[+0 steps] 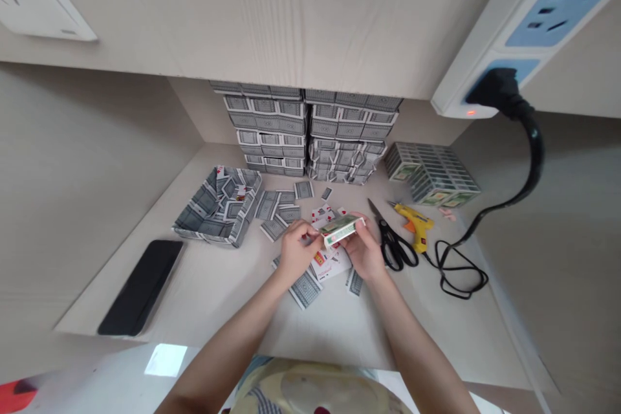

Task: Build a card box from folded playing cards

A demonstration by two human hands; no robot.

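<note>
A small green and white card box (341,231) is held above the middle of the table between both hands. My right hand (365,252) is closed around its right end. At the box's near left corner, the fingers of my left hand (299,251) are pinched together against it. Below and around the hands lie loose playing cards (305,289), some face down with grey patterned backs, others face up. A white printed piece (331,266) lies under the box, partly covered by the hands.
A tray made of cards (213,233) holds loose cards at left, near a black phone (140,288). Stacked card-built boxes (272,118) stand behind. Rightward lie black scissors (394,242), a yellow glue gun (414,223) with its cord, and wrapped card packs (436,171). A power strip (528,32) hangs above.
</note>
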